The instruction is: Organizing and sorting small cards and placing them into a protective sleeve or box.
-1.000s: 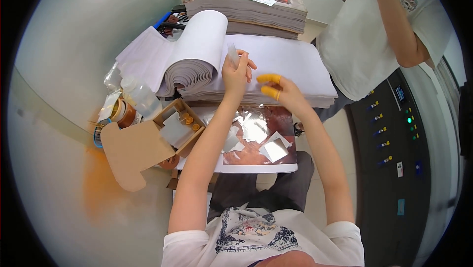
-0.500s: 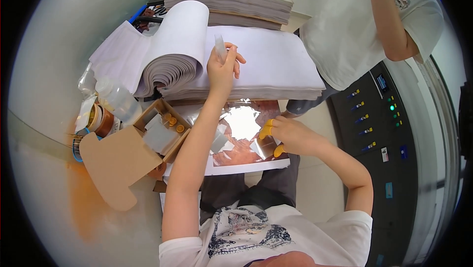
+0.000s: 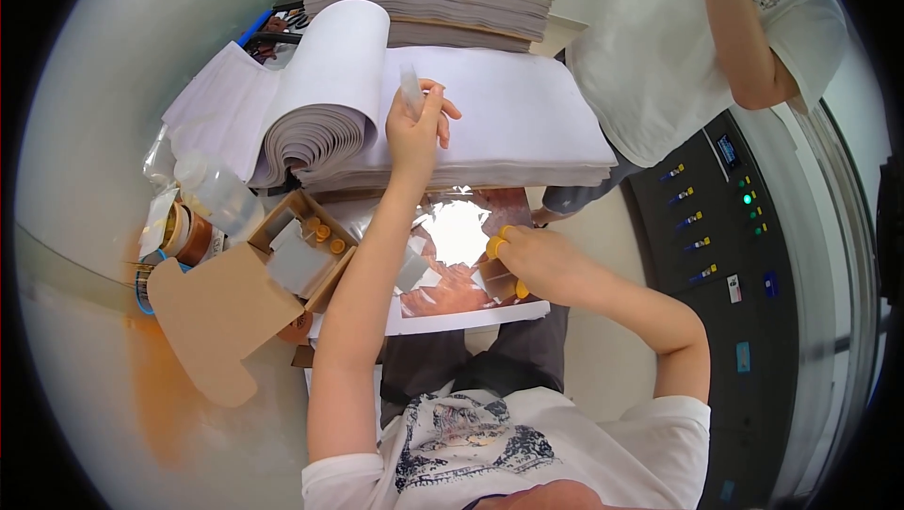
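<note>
Clear tube (image 3: 411,88) | head view: your left hand (image 3: 414,133) has its grip clamped on it over the white paper stack (image 3: 508,114), long axis toward 12 o'clock | your right hand (image 3: 537,260), at 5 o'clock from it, pinches yellow caps (image 3: 495,246) by the glossy sheet (image 3: 452,232).

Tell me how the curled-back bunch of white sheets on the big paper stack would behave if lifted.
The curled sheets already bend over in a soft roll, so they would probably flop and sag. The bunch looks thick, so likely heavy. The left hand, holding a small clear tube, hovers beside it; loose sheets could fan apart.
</note>
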Demonstrator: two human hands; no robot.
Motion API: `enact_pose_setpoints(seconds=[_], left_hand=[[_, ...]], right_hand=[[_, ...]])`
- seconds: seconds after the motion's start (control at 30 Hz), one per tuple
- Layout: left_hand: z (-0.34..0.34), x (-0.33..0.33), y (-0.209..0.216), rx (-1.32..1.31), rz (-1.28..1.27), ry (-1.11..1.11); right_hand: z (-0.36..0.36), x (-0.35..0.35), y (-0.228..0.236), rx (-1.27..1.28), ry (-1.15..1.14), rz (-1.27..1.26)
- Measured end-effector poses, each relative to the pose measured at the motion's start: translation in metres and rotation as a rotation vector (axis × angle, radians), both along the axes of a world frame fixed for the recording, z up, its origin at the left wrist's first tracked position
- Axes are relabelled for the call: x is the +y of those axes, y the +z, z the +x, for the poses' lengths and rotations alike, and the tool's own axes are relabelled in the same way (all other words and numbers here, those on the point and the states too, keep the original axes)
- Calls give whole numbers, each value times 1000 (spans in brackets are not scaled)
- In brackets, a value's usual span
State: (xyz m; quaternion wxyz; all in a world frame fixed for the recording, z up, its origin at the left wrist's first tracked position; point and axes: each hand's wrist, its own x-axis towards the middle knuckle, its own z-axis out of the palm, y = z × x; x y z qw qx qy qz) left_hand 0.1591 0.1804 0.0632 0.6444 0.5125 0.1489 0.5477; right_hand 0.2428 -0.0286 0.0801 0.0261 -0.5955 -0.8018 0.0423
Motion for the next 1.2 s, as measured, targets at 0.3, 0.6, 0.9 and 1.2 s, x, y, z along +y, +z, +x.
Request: enact_pose_setpoints(seconds=[0.3, 0.6, 0.9, 1.2], left_hand=[[-2, -1, 0, -8, 0, -17], [-2, -5, 0, -21, -1, -18], [-4, -37, 3, 74, -83, -29], [1, -40, -4, 126, -111, -76]], right_hand=[[2, -6, -7, 121, 35, 51], [-1, -34, -10, 265, -202, -49], [2, -65, -19, 612, -508, 64], [-7, -49, -56, 1794, -442, 301]])
